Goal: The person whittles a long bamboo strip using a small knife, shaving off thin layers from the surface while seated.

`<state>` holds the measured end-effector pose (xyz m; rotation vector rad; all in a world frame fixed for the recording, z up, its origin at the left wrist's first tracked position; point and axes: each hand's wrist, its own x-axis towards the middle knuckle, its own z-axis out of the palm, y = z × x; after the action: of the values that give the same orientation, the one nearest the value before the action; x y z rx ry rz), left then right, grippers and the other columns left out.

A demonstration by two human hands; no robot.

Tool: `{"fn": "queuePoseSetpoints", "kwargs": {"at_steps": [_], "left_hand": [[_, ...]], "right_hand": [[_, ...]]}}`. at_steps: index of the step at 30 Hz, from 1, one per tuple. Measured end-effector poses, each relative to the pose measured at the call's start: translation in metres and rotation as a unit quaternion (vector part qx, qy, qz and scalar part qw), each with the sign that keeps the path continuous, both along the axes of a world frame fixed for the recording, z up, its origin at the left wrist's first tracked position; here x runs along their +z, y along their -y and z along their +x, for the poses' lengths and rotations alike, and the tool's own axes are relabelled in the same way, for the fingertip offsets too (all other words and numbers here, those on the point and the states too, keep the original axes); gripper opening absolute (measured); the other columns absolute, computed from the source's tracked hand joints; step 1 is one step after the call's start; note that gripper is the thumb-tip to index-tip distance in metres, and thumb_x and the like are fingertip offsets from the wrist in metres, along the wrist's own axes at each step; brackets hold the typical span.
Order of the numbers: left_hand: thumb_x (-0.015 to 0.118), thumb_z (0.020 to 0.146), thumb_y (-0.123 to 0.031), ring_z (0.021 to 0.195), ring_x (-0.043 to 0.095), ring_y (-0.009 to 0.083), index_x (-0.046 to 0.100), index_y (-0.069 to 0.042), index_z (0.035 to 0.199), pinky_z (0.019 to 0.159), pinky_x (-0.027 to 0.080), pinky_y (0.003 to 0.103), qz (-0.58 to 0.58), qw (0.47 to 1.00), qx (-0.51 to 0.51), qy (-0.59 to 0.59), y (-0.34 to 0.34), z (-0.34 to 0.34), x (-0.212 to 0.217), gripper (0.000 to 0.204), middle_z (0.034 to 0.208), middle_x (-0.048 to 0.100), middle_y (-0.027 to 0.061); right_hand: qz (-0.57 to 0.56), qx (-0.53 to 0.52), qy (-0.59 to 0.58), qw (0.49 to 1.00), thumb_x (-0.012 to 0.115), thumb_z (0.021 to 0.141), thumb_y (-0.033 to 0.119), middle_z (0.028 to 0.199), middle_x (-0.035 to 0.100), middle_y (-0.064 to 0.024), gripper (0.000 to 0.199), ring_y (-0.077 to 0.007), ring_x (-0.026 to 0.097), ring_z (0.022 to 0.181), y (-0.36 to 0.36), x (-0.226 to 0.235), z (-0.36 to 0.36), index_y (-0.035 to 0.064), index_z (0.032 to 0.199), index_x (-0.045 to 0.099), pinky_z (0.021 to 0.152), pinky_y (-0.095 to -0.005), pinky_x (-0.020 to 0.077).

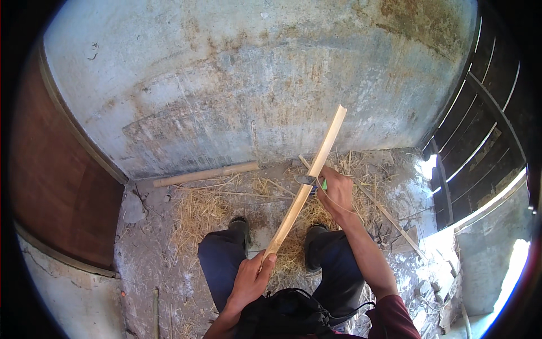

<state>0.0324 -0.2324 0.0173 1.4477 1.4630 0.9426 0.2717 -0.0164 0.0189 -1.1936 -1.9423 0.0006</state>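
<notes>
A long, pale split bamboo strip [292, 212] slants up and to the right in front of my legs. My left hand [251, 280] is closed around its lower end, with the thumb along the strip. My right hand [337, 195] grips a knife whose handle shows a bit of green and blue and is mostly hidden by the fingers. Its grey knife blade [306, 179] lies across the strip, touching it a little above the middle. A thin curled sliver hangs by my right wrist.
Bamboo shavings [197, 217] litter the floor around my boots. A bamboo pole [206, 174] lies along the base of the stained wall [271, 96]. A brown door panel [68, 169] stands left, dark slatted boards [480, 124] right. A thin stick [395, 223] lies at right.
</notes>
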Motion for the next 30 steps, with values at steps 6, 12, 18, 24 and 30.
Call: {"fn": "queuePoseSetpoints", "kwargs": {"at_steps": [6,12,18,24,30], "left_hand": [[0.053,0.117,-0.03,0.054,0.047,0.0062,0.059,-0.001,0.09,0.051,0.038,0.03,0.0,1.0,-0.001,0.014,0.001,-0.002,-0.003,0.041,0.061,0.05,-0.0011],[0.054,0.116,-0.032,0.051,0.056,0.0191,0.067,0.002,0.111,0.053,0.043,0.039,-0.019,0.999,-0.018,0.019,0.004,-0.009,-0.005,0.036,0.062,0.056,0.0082],[0.054,0.115,-0.032,0.051,0.057,0.0159,0.067,0.001,0.106,0.053,0.044,0.037,-0.071,0.997,-0.042,0.006,0.034,-0.034,-0.007,0.037,0.06,0.054,0.0063],[0.054,0.117,-0.031,0.052,0.044,0.005,0.057,-0.003,0.087,0.047,0.037,0.026,-0.1,0.992,0.011,0.075,0.042,-0.053,-0.019,0.041,0.064,0.047,-0.0025],[0.05,0.118,-0.029,0.051,0.047,0.0069,0.06,-0.002,0.092,0.047,0.038,0.027,-0.136,0.969,0.034,0.204,0.023,-0.055,-0.022,0.039,0.06,0.049,-0.0015]], "right_hand": [[0.018,-0.024,-0.002,1.0,0.067,0.081,-0.001,0.082,0.07,-0.0165,0.026,-0.0408,0.069,0.072,-0.001,0.0,-0.002,0.0058,0.105,0.067,0.064,-0.0498,0.0534],[-0.001,-0.078,-0.002,0.997,0.065,0.087,-0.001,0.071,0.065,-0.0231,0.021,-0.0439,0.069,0.07,-0.012,-0.008,0.011,0.0032,0.106,0.072,0.064,-0.0508,0.053],[-0.014,-0.211,-0.042,0.977,0.068,0.089,0.005,0.077,0.069,-0.0292,0.014,-0.0497,0.071,0.076,-0.038,-0.004,0.048,0.0013,0.102,0.073,0.069,-0.0578,0.0532],[-0.091,-0.162,-0.063,0.981,0.063,0.095,0.01,0.082,0.069,-0.0338,0.022,-0.05,0.071,0.082,-0.049,-0.033,0.066,-0.0028,0.109,0.075,0.074,-0.0541,0.0546],[-0.376,0.158,-0.344,0.846,0.05,0.092,0.007,0.078,0.062,-0.0011,0.034,-0.0074,0.04,0.058,-0.022,-0.013,0.026,0.0029,0.114,0.076,0.054,-0.027,0.0346]]}}
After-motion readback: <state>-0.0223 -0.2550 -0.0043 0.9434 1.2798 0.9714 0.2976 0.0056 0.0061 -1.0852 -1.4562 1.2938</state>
